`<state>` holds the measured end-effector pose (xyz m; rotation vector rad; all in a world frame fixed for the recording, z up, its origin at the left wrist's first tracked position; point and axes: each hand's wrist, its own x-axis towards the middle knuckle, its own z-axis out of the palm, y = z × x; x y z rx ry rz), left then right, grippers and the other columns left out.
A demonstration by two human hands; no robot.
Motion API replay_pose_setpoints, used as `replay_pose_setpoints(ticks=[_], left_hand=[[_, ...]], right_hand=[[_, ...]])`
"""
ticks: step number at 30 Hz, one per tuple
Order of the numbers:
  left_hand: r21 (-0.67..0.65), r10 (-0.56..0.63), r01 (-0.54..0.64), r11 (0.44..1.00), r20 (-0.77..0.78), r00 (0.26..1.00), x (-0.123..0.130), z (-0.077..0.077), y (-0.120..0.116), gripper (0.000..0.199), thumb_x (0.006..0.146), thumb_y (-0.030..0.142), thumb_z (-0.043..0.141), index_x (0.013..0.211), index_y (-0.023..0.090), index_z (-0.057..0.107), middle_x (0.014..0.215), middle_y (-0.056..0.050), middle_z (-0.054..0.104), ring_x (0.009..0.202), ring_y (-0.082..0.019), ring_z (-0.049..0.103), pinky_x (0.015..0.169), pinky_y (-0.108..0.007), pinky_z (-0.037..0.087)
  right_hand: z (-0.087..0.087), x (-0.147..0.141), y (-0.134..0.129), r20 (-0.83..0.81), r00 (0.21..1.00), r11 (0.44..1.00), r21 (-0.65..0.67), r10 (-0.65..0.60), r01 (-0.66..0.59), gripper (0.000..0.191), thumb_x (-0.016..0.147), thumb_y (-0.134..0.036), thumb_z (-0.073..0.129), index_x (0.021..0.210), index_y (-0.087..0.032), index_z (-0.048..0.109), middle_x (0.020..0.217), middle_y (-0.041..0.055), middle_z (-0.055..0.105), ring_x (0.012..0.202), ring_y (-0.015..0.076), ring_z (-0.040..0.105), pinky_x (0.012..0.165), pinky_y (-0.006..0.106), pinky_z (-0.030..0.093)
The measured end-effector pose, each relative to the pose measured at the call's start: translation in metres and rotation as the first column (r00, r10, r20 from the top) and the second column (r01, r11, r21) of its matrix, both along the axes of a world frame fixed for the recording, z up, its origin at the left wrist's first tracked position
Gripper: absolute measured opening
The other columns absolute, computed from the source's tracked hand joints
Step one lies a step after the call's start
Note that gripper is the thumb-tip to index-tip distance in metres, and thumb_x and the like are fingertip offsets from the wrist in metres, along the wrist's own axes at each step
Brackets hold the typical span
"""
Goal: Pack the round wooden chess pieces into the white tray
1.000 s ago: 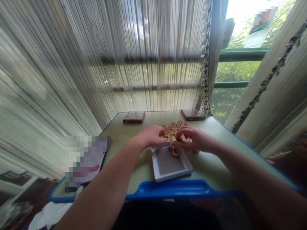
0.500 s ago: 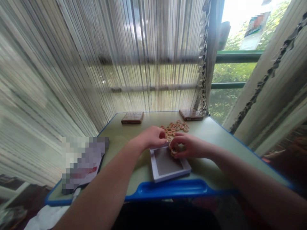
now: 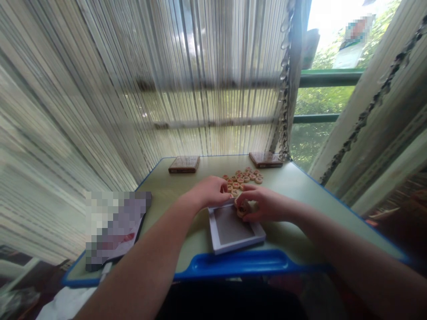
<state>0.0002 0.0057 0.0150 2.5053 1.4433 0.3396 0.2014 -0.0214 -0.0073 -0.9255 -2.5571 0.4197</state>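
My right hand (image 3: 262,204) is closed around round wooden xiangqi pieces (image 3: 242,210), held over the far right part of a shallow white box (image 3: 216,240) with a grey bottom. My left hand (image 3: 213,191) is at the box's far left corner, its fingers curled down at a xiangqi piece (image 3: 229,196) that shows only in part. Just beyond both hands, several loose xiangqi pieces (image 3: 247,178) with red or dark marks lie in a cluster on the table.
The pale table (image 3: 160,186) has a blue rim with a moulded blue trough (image 3: 240,262) in front. Two flat brown boxes, a left one (image 3: 184,164) and a right one (image 3: 266,159), lie at the far edge. A tablet (image 3: 123,231) lies at left; string curtains (image 3: 213,80) hang behind.
Both hands stay almost in place. The left fingers have shifted slightly, and more of the piece beside them shows. The pieces in my right hand have tilted a little.
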Motion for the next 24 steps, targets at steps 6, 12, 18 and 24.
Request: replay_pose_setpoints(ticks=[6,12,18,24], left_hand=[[-0.015,-0.006,0.006,1.0,0.006,1.0,0.002,0.002,-0.002,0.026,0.067,0.039,0.055,0.074,0.018,0.068,0.071,-0.003,0.065,0.062,-0.014,0.055,0.053,-0.022,0.036],[-0.029,-0.014,0.014,0.999,0.014,1.0,0.0,0.0,0.0,0.025,0.067,0.038,0.055,0.073,0.017,0.068,0.069,-0.002,0.064,0.061,-0.014,0.055,0.053,-0.022,0.036],[-0.041,-0.017,0.019,0.999,0.041,0.999,-0.003,-0.001,0.003,0.027,0.068,0.04,0.055,0.075,0.018,0.068,0.07,-0.002,0.065,0.062,-0.014,0.054,0.053,-0.022,0.036],[-0.15,-0.107,0.119,0.982,0.086,0.991,-0.004,0.006,0.001,0.032,0.07,0.044,0.056,0.08,0.017,0.069,0.074,-0.002,0.066,0.064,-0.013,0.056,0.055,-0.021,0.037]], right_hand=[[-0.002,0.0,0.001,-0.021,1.0,1.0,-0.009,0.016,-0.016,0.022,0.066,-0.025,0.07,0.088,-0.022,0.065,0.086,0.0014,0.054,0.075,0.0132,0.053,0.067,0.025,0.043],[-0.002,0.0,0.002,-0.036,0.999,1.0,-0.018,0.017,-0.018,0.024,0.064,-0.027,0.072,0.087,-0.021,0.065,0.086,0.0016,0.054,0.074,0.0134,0.053,0.065,0.025,0.043],[0.004,0.002,0.003,-0.091,0.995,0.997,-0.063,0.029,-0.035,0.027,0.063,-0.033,0.073,0.087,-0.021,0.066,0.083,0.0009,0.055,0.076,0.014,0.052,0.068,0.026,0.042],[0.01,0.015,0.022,-0.535,0.791,0.94,-0.309,-0.297,0.144,0.033,0.075,-0.046,0.057,0.086,-0.016,0.063,0.075,0.0024,0.06,0.066,0.0127,0.053,0.059,0.025,0.042]])
